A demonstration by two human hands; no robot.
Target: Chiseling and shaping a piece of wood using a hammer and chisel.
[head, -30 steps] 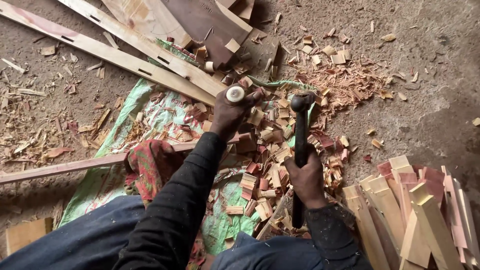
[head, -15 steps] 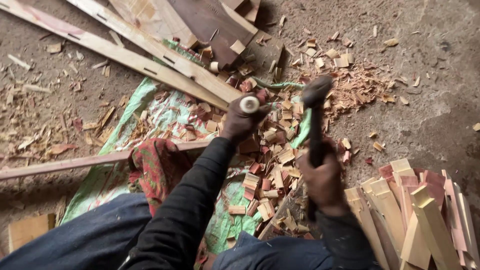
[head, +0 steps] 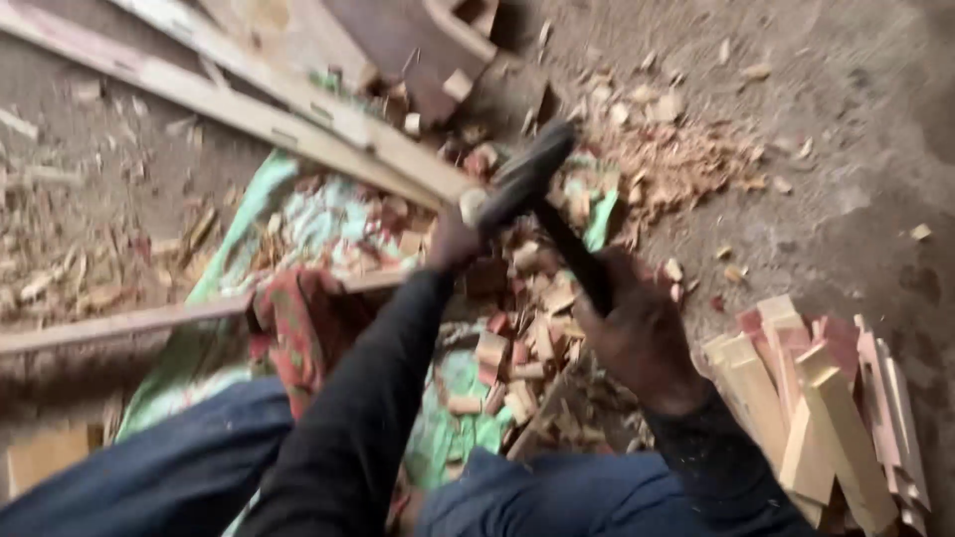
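Dirt floor (head: 846, 199): grey, packed, strewn with wood chips.

Green patterned sheet (head: 249, 214): spread on the floor under the work area, largely covered with offcuts.

Long pale timber battens (head: 249, 109): two, laid diagonally from upper left toward centre, ends near the left hand. Third batten (head: 119, 323): lying nearly level at left, passing under the red cloth.

Dark wooden board (head: 398, 40): top centre, partly out of view.

Stack of cut wooden wedges (head: 826, 408): pale and pinkish, piled at lower right, just beside the right forearm.

Red patterned cloth (head: 298, 328): bunched at centre left, beside the left sleeve.

Heap of small wood offcuts (head: 527, 338): between the two hands and below them, reddish and pale blocks mixed.

Scatter of fine shavings (head: 676, 159): upper right of centre, on the floor.

Hammer (head: 532, 179): dark head raised above the offcut heap, blurred; handle running down and right into the right hand.

Right hand (head: 637, 333): grip closed around the lower hammer handle.

Left hand (head: 458, 244): grip closed on a chisel, blurred, set among the offcuts at the batten ends.

Chisel (head: 473, 204): only the pale round butt end visible above the left hand, touching or just under the hammer head; contact not discernible through blur.
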